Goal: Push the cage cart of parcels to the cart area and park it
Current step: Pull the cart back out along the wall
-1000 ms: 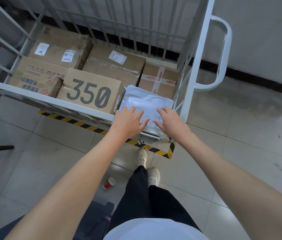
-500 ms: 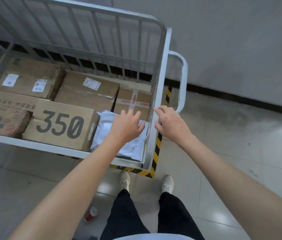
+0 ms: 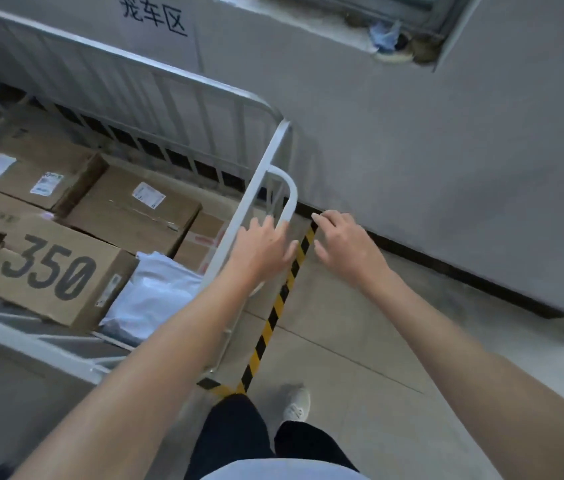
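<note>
The white metal cage cart [image 3: 245, 206] stands against the grey wall, inside yellow-black floor tape [image 3: 275, 313]. It holds several cardboard boxes, one printed "350" [image 3: 48, 271], and a white poly-bag parcel [image 3: 155, 299]. A white loop handle [image 3: 289, 192] sticks out from the cart's right corner post. My left hand [image 3: 263, 247] hovers with spread fingers over the lower part of that handle, holding nothing. My right hand [image 3: 342, 244] is open in the air to the right of the handle, above the tape, touching nothing.
A paper sign with black characters [image 3: 155, 19] hangs on the wall above the cart. A window ledge with rags [image 3: 391, 39] is at the upper right. A dark skirting strip [image 3: 446, 268] runs along the wall base. My legs and a white shoe [image 3: 296, 403] stand on the tiled floor.
Both hands have left the white parcel and the cart's corner post and moved right toward the loop handle. The view has swung right and up, and the wall sign has come into sight.
</note>
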The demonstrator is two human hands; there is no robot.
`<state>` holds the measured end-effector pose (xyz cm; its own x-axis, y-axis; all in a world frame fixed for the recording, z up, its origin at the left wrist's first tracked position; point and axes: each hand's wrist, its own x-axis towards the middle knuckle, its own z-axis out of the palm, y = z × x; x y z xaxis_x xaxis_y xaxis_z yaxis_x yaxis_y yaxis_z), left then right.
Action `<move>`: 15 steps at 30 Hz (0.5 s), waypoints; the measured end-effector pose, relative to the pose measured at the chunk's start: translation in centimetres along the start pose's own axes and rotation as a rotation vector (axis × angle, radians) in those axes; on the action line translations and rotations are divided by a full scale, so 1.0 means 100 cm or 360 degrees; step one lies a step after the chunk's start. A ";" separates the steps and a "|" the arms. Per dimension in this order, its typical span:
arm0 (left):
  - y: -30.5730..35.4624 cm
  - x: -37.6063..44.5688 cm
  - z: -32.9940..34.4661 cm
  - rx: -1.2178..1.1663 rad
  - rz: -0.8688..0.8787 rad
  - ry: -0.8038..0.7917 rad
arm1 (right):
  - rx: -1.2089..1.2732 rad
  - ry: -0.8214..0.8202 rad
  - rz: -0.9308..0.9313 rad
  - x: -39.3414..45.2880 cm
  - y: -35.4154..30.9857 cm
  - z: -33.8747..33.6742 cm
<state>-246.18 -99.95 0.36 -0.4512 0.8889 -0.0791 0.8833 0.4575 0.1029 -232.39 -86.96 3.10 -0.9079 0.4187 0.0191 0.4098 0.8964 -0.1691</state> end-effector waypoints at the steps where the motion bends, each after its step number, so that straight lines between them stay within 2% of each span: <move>1: 0.000 0.004 -0.001 -0.0014 -0.0012 -0.0004 | 0.0007 0.0012 -0.0025 0.005 0.002 -0.001; 3: -0.006 0.026 -0.006 0.0022 -0.0211 0.0046 | -0.0013 -0.0031 -0.0212 0.044 0.017 -0.008; 6: -0.011 0.035 -0.010 0.0003 -0.0277 -0.0020 | 0.0019 -0.0022 -0.0282 0.069 0.020 -0.012; 15: -0.019 0.127 0.012 -0.0129 -0.0575 0.0046 | -0.0191 -0.0145 -0.0663 0.186 0.069 -0.014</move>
<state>-253.41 -89.54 -2.01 -0.7365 0.6695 -0.0970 0.6538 0.7412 0.1519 -246.36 -72.76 3.64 -0.9996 0.0085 -0.0268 0.0098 0.9987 -0.0495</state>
